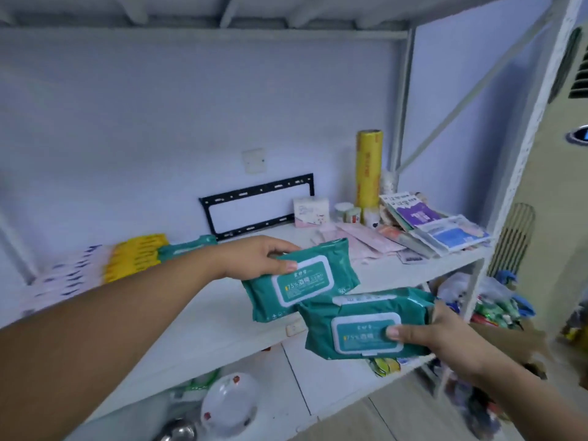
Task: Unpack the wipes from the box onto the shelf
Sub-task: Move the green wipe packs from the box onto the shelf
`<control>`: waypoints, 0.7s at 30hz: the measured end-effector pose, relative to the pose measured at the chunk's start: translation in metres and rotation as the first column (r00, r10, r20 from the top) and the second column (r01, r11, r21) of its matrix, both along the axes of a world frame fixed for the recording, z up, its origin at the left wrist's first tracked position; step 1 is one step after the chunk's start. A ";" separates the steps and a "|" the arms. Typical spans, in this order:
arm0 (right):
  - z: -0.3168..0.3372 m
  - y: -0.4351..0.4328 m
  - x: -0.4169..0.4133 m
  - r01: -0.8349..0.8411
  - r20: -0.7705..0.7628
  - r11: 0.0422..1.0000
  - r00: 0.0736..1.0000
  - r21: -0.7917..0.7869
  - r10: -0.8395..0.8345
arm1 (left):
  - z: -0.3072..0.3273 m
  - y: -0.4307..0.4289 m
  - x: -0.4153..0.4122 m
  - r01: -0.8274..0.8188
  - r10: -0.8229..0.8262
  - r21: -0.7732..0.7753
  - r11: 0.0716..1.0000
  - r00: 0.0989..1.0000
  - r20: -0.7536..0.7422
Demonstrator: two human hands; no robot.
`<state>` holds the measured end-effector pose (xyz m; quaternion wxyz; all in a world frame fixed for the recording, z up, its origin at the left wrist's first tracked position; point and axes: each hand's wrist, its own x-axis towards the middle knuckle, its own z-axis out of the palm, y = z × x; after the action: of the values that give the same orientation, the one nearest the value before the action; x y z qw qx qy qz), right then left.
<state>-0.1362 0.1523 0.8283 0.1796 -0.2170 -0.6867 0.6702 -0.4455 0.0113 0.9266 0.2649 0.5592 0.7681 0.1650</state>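
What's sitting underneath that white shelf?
Below the shelf: a white dish, a metal bowl and colourful packets. It hides whatever lies further back.

I have a teal wipes pack in each hand. My left hand (257, 259) pinches the upper pack (302, 278) at its left end, thumb on top by the lid's corner and fingers behind. My right hand (445, 335) grips the lower pack (362, 329) at its right end, thumb pressed on the white lid and fingers hidden underneath. The packs overlap in my view; I cannot tell whether they touch. Both hang over the white shelf (222, 313). Behind my left fingers a third pack (187, 246) lies just beside a yellow packet (136, 259). Well beyond my thumbs a yellow roll (369, 168) stands upright. Below my left fingers sits a white bowl (229, 405).
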 end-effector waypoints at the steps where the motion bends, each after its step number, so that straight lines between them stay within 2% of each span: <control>1: 0.005 -0.005 -0.017 -0.039 0.006 0.999 0.999 0.015 0.039 | 0.003 -0.014 -0.015 -0.026 0.026 0.003 1.000 0.999 -0.018; 4: 0.016 -0.023 -0.066 -0.169 0.015 0.984 0.986 0.053 0.169 | 0.009 -0.054 -0.057 -0.104 0.103 -0.006 0.995 0.994 -0.036; 7: 0.022 -0.045 -0.112 -0.246 -0.013 0.969 0.969 0.026 0.246 | 0.014 -0.090 -0.094 -0.150 0.146 -0.035 0.988 0.984 -0.102; 14: 0.002 -0.081 -0.211 -0.301 -0.063 0.953 0.952 -0.033 0.299 | 0.001 -0.137 -0.177 -0.211 0.192 -0.064 0.975 0.957 -0.217; 21: -0.020 -0.099 -0.276 -0.286 -0.065 0.958 0.957 -0.036 0.283 | -0.030 -0.123 -0.233 -0.172 0.147 -0.102 0.980 0.967 -0.210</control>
<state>-0.4122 0.0528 0.8080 0.0965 -0.1001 -0.6900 0.7103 -0.6789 -0.1117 0.8965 0.2047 0.4925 0.8419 0.0821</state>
